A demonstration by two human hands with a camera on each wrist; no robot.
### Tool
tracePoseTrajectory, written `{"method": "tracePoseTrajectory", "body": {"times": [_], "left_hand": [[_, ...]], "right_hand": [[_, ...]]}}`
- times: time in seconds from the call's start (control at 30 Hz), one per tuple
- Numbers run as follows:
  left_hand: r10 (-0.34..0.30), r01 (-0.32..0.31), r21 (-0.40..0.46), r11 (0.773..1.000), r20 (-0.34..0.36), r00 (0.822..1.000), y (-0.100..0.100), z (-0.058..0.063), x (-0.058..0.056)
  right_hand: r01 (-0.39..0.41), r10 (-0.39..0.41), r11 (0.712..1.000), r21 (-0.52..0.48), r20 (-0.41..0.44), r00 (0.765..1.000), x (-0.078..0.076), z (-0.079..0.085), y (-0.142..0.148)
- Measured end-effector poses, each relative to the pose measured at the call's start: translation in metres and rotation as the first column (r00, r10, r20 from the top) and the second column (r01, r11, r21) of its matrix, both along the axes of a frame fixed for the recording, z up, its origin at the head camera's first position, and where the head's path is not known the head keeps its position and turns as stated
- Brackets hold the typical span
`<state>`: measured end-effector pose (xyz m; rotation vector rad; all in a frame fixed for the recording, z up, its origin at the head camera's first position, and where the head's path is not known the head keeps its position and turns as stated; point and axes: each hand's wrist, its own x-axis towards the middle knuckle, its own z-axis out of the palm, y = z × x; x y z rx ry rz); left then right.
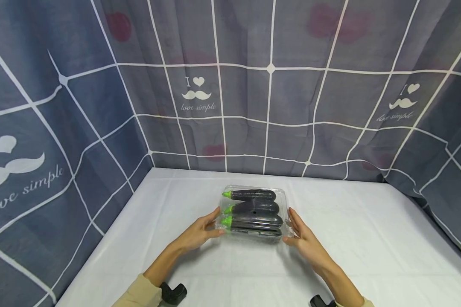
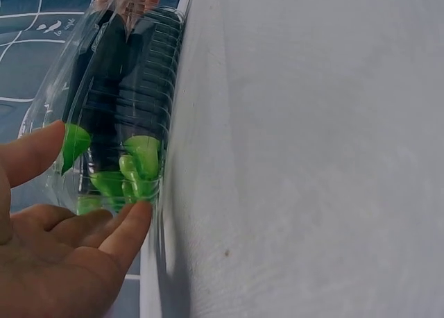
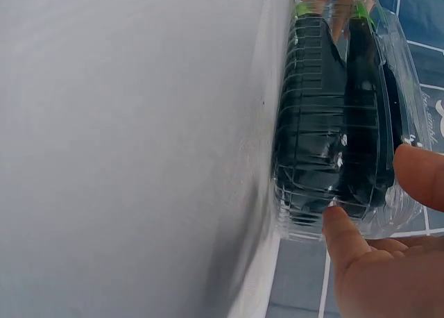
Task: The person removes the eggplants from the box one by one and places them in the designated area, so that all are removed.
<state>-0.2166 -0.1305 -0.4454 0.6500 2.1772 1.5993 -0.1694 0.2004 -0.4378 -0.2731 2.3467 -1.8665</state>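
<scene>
A clear plastic clamshell box point(image 1: 283, 196) sits low over the white table, holding several toy-like eggplants point(image 1: 255, 207), dark purple with bright green caps toward the left. At its left end, my left hand point(image 1: 196, 232) grips the box between thumb and fingers. In the left wrist view, that left hand point(image 2: 76, 255) has its thumb by the upper edge and fingers under the green caps point(image 2: 142, 158). My right hand point(image 1: 307, 243) grips the opposite end. Seen from the right wrist, the right hand's point(image 3: 388, 269) thumb is at the lid side, with fingertips at the ribbed lower wall.
The white cloth-covered table point(image 1: 349, 221) spreads around the box. A grey-blue curtain point(image 1: 246, 94) with white grid lines closes off the back and both sides. Black devices point(image 1: 173, 294) sit at both wrists, beside beige sleeves point(image 1: 142, 292).
</scene>
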Motion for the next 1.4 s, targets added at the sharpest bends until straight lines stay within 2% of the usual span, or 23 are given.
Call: {"method": "tracePoseTrajectory", "body": {"times": [0.2, 0.5, 0.9, 1.17, 1.4], "left_hand": [[0.015, -0.015, 0.008, 1.000, 0.013, 1.000, 0.002, 0.002, 0.004], [0.112, -0.112, -0.006, 0.994, -0.026, 0.993, 0.006, 0.003, 0.005], [0.126, -0.126, -0.016, 0.992, -0.021, 0.992, 0.007, 0.006, 0.004], [0.164, -0.164, -0.014, 0.986, -0.004, 0.987, 0.009, 0.006, 0.002], [0.175, -0.175, -0.008, 0.985, -0.006, 0.985, 0.011, 0.005, 0.002]], "right_hand": [[0.034, -0.033, 0.999, -0.012, 0.026, 0.999, 0.004, 0.001, -0.002], [0.069, -0.067, 0.997, -0.041, 0.054, 0.996, 0.003, 0.000, -0.007], [0.107, -0.107, 0.994, -0.010, 0.041, 0.993, 0.003, 0.001, -0.012], [0.110, -0.111, 0.993, 0.038, 0.010, 0.994, 0.004, 0.000, -0.012], [0.159, -0.159, 0.987, 0.011, -0.015, 0.987, 0.002, -0.001, -0.017]]}}
